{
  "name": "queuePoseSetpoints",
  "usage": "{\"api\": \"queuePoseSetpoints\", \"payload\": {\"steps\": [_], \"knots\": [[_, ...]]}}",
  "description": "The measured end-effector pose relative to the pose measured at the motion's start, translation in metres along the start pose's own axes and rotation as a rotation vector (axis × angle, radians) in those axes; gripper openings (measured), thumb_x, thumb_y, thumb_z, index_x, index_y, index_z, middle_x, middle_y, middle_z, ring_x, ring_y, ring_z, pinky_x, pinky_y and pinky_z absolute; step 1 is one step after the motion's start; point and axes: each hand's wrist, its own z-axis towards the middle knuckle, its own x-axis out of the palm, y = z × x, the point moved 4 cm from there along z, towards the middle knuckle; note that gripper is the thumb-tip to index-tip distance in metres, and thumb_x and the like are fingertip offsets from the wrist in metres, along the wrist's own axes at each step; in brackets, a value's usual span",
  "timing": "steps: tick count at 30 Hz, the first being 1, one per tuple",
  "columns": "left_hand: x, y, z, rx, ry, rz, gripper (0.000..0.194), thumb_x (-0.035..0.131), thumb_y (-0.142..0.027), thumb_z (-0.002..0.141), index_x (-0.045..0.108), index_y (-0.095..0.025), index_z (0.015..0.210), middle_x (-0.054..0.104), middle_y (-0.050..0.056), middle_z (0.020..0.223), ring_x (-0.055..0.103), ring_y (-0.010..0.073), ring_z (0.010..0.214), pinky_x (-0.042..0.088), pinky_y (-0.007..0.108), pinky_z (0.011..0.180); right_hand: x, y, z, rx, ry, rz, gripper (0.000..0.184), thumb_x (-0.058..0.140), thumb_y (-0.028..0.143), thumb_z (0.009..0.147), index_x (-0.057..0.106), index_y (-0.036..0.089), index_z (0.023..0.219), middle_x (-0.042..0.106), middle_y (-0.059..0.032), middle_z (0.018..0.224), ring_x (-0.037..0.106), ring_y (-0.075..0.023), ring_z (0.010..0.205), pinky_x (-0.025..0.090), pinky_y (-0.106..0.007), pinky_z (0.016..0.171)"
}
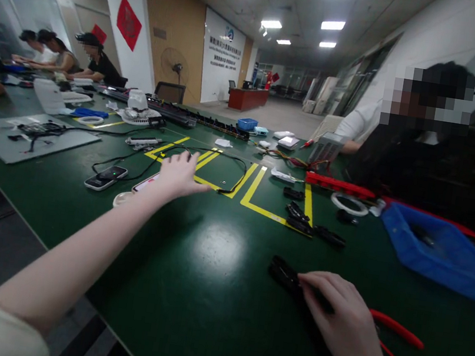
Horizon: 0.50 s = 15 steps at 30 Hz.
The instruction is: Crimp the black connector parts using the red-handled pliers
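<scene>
My left hand point(181, 174) reaches far across the green table point(202, 292), fingers curled over a black cable point(221, 166) that loops around a yellow-taped square point(254, 186). What it grips is hidden. My right hand point(339, 318) lies low at the near right, fingers closed over a black elongated part point(283, 273). Red-handled pliers point(401, 339) lie just beside that hand, partly under it.
Two phones point(106, 177) lie left of my left hand. Black clips point(303, 217), a white tape ring point(349, 204), a red strip point(339, 185) and a blue bin point(440, 256) sit at the right. A person in black sits opposite; several others work at the far left.
</scene>
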Motion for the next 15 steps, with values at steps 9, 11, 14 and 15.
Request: {"api": "queuePoseSetpoints", "payload": {"steps": [9, 11, 14, 15], "knots": [[0.049, 0.079, 0.025, -0.289, 0.408, 0.090, 0.115, 0.062, -0.064, 0.072, 0.004, -0.009, 0.155, 0.048, 0.024, 0.143, 0.052, 0.0402, 0.126, 0.046, 0.049, 0.097, 0.001, 0.007, 0.002, -0.089, -0.006, 0.022, 0.016, 0.053, 0.024, 0.091, 0.067, 0.023, 0.098, 0.069, -0.0049, 0.092, 0.066, -0.0190, 0.084, 0.054, -0.033, 0.071], [0.051, 0.080, 0.030, -0.283, 0.390, 0.094, 0.117, 0.063, -0.063, 0.071, 0.003, -0.009, 0.156, 0.047, 0.024, 0.143, 0.051, 0.0418, 0.127, 0.046, 0.051, 0.097, 0.001, 0.006, 0.002, -0.078, 0.002, 0.027, 0.016, 0.052, 0.024, 0.091, 0.067, 0.023, 0.098, 0.069, -0.0048, 0.092, 0.066, -0.0190, 0.085, 0.054, -0.033, 0.071], [0.052, 0.083, 0.037, -0.242, 0.345, 0.078, 0.116, 0.063, -0.062, 0.072, -0.001, -0.011, 0.156, 0.046, 0.023, 0.145, 0.049, 0.0424, 0.128, 0.043, 0.053, 0.098, 0.002, 0.005, 0.001, -0.057, 0.020, 0.033, 0.017, 0.052, 0.024, 0.091, 0.067, 0.024, 0.100, 0.069, -0.0047, 0.093, 0.066, -0.0193, 0.086, 0.055, -0.034, 0.072], [0.052, 0.084, 0.039, -0.221, 0.330, 0.072, 0.115, 0.062, -0.060, 0.073, -0.002, -0.013, 0.156, 0.046, 0.023, 0.146, 0.049, 0.0419, 0.129, 0.043, 0.052, 0.099, 0.002, 0.004, 0.001, -0.051, 0.026, 0.034, 0.017, 0.052, 0.024, 0.091, 0.067, 0.024, 0.100, 0.069, -0.0048, 0.094, 0.066, -0.0193, 0.086, 0.055, -0.034, 0.072]]}}
